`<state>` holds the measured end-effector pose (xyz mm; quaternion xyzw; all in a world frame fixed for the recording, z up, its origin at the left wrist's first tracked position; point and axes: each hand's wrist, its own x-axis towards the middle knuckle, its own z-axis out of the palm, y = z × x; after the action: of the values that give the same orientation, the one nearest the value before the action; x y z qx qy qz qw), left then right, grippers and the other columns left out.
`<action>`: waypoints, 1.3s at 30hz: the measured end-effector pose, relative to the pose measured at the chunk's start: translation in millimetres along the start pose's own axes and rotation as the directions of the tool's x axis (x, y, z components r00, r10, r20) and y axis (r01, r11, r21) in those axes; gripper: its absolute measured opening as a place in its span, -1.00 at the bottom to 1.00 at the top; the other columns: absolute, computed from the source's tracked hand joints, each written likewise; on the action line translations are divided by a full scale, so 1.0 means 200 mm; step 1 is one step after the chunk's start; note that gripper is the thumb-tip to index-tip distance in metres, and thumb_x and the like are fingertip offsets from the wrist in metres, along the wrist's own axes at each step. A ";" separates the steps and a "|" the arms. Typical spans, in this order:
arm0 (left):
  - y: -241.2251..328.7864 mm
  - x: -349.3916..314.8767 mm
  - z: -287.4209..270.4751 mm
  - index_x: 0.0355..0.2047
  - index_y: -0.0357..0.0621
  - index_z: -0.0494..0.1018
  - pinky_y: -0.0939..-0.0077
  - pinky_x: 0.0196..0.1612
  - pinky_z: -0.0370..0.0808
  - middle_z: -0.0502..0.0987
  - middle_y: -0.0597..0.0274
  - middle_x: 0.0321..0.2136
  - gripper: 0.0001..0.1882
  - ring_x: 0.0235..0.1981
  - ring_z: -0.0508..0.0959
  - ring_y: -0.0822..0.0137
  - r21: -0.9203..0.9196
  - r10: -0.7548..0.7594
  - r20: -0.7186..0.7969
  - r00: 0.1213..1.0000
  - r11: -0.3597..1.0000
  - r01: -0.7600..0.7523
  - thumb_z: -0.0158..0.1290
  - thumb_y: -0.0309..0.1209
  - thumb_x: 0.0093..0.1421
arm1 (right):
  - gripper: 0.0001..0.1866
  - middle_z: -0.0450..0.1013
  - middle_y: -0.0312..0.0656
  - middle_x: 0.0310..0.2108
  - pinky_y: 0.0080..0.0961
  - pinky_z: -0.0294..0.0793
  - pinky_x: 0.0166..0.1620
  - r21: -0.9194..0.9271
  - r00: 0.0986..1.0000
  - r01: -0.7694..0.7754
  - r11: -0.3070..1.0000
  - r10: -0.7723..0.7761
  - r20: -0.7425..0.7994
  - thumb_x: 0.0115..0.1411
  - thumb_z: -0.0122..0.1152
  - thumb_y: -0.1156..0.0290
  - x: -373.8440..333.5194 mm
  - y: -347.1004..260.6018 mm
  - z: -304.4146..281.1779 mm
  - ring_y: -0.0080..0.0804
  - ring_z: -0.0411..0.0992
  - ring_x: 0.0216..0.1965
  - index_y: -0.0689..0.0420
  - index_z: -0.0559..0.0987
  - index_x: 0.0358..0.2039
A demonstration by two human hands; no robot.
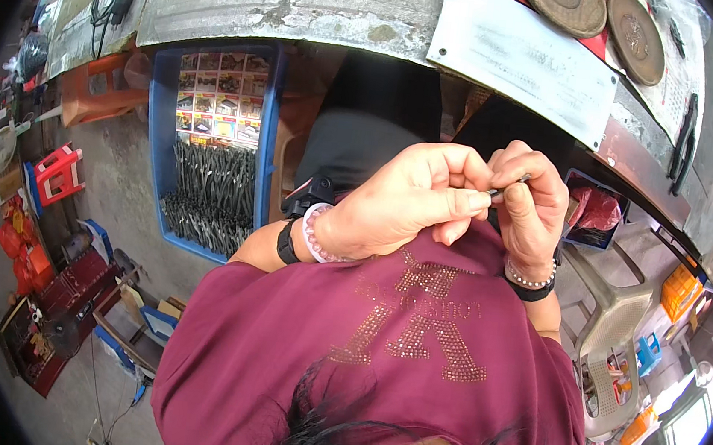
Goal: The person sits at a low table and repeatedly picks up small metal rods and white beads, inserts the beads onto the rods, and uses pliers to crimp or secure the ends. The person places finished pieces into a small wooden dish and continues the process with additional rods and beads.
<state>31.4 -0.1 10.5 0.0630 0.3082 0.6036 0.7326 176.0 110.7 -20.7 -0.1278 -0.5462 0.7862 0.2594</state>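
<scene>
My left hand [415, 195] and my right hand [532, 207] meet in front of my chest, fingers closed. Between their fingertips they pinch a small dark, thin piece [510, 186]. Its ends are mostly covered by the fingers, and its exact kind is too small to make out. To the left of my lap stands a blue crate [159, 131] holding many thin dark strips [214, 187] in rows. The far inner side of the crate is lined with a printed picture sheet [223, 94].
A worn grey workbench [308, 8] runs ahead, with a white plate [522, 58], two round brown dishes [636, 39] and black-handled pliers [683, 147]. At right are a plastic chair [614, 307] and a bin with a pink bag [595, 209]. Left are an orange stool [98, 95] and a red stool [59, 172].
</scene>
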 end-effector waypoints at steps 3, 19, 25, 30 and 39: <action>0.02 0.02 0.00 -0.23 -0.28 0.39 0.78 -0.51 0.32 0.49 0.24 -0.38 -0.88 -0.57 0.40 0.60 0.102 0.018 0.007 1.000 0.995 -0.019 0.02 -0.50 0.25 | -0.81 0.39 -0.21 -0.34 -0.75 0.39 -0.33 0.029 0.997 -0.034 0.999 0.036 -0.064 0.28 0.10 0.39 0.00 -0.03 0.02 -0.60 0.38 -0.38 0.29 0.48 -0.27; -0.03 0.00 -0.01 -0.22 -0.34 0.35 0.72 -0.43 0.39 0.41 0.30 -0.41 -0.91 -0.50 0.40 0.61 0.434 0.186 0.071 0.980 0.879 -0.198 -0.08 -0.59 0.28 | -0.58 0.11 -0.15 -0.73 -0.41 0.05 -0.60 -0.597 0.996 -0.088 0.797 0.068 -0.055 0.36 -0.18 0.37 0.05 -0.17 0.06 -0.28 0.07 -0.72 0.26 0.25 -0.66; -0.04 -0.01 -0.02 -0.23 -0.33 0.36 0.73 -0.46 0.36 0.41 0.33 -0.46 -0.92 -0.53 0.39 0.62 0.409 0.159 0.019 0.987 0.899 -0.153 -0.09 -0.59 0.27 | -0.59 0.12 -0.16 -0.74 -0.41 0.08 -0.59 -0.556 0.987 -0.158 0.816 0.120 -0.105 0.36 -0.20 0.38 0.03 -0.11 0.07 -0.32 0.10 -0.73 0.26 0.29 -0.64; -0.04 0.00 -0.02 -0.21 -0.32 0.36 0.74 -0.48 0.34 0.42 0.33 -0.46 -0.90 -0.54 0.38 0.63 0.428 0.175 0.000 0.985 0.890 -0.158 -0.08 -0.59 0.27 | -0.58 0.10 -0.19 -0.74 -0.41 0.05 -0.59 -0.560 0.984 -0.179 0.809 0.146 -0.104 0.38 -0.20 0.36 0.03 -0.11 0.06 -0.36 0.05 -0.72 0.26 0.27 -0.64; 0.06 0.03 0.00 -0.20 -0.29 0.33 0.75 -0.46 0.36 0.41 0.32 -0.44 -0.89 -0.55 0.37 0.63 0.360 0.279 -0.055 0.959 0.901 -0.241 -0.06 -0.61 0.26 | -0.68 0.38 -0.22 -0.45 -0.58 0.33 -0.29 -0.888 0.835 -0.191 0.419 -0.407 -0.371 0.36 -0.07 0.24 0.07 -0.35 -0.39 -0.51 0.35 -0.40 0.27 0.47 -0.31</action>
<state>22.0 8.7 14.2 0.2008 0.4373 0.6341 0.6053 221.3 199.4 17.1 -0.4227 -0.7907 0.2792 0.3438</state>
